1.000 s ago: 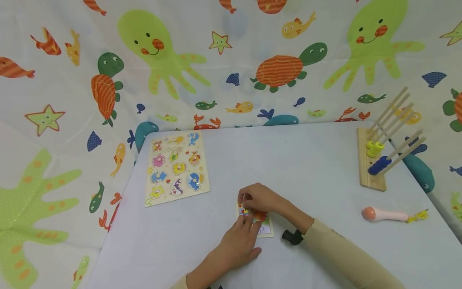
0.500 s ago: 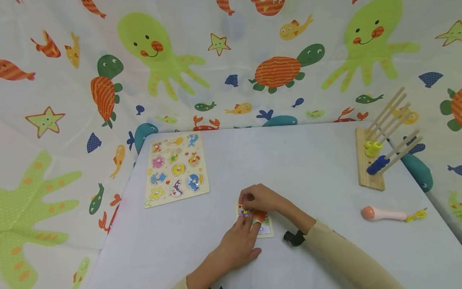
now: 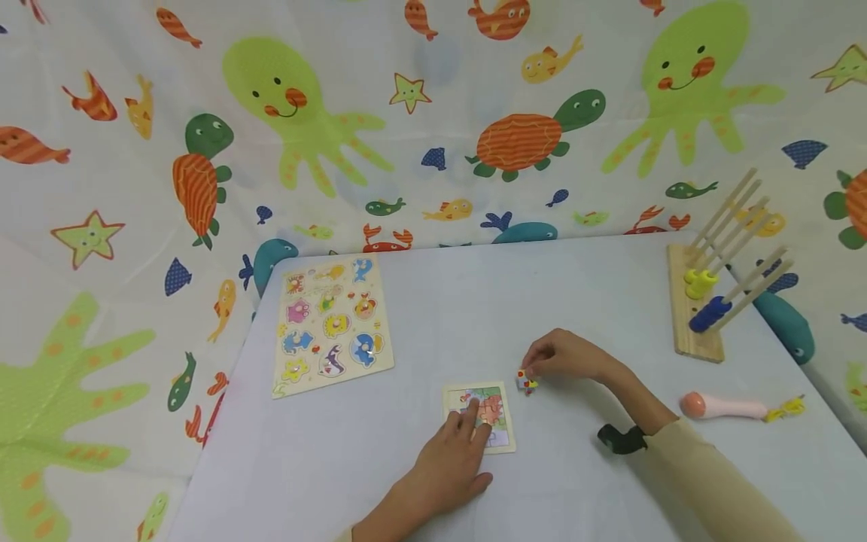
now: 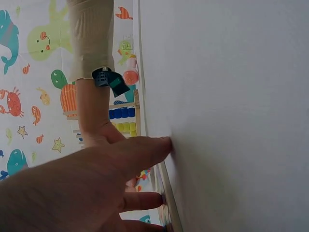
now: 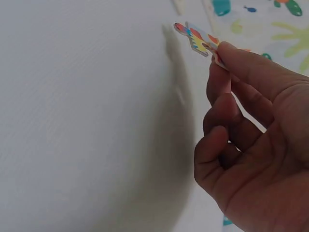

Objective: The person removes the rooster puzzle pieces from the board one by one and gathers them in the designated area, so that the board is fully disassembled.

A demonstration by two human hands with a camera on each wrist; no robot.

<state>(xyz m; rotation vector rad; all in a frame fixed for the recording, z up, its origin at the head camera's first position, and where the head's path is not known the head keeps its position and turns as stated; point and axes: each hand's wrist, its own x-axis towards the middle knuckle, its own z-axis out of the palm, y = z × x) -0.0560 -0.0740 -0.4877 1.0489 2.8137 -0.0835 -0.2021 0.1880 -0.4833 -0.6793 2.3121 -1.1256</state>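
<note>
A small jigsaw puzzle [image 3: 494,414] in a pale wooden frame lies on the white table, with several colored pieces in it. My left hand [image 3: 447,463] rests on it, fingers extended over the lower left part, hiding some of the picture. To the right of the frame, my right hand [image 3: 569,355] pinches a puzzle piece [image 3: 525,381] between thumb and forefinger. In the right wrist view that puzzle piece [image 5: 198,39] is held above the table, red, yellow and blue on its face, and the other fingers of the right hand [image 5: 256,125] are curled.
A wooden animal peg puzzle board [image 3: 333,325] lies at the back left. On the right stands a wooden peg stand [image 3: 698,301] with yellow and blue beads. In front of it lies a pink handled toy [image 3: 725,406] with a yellow cord. A sea-animal cloth hangs behind the table.
My right hand has lifted away from the puzzle frame and moved right, carrying a puzzle piece. My left hand has stayed on the frame. More of the puzzle shows now.
</note>
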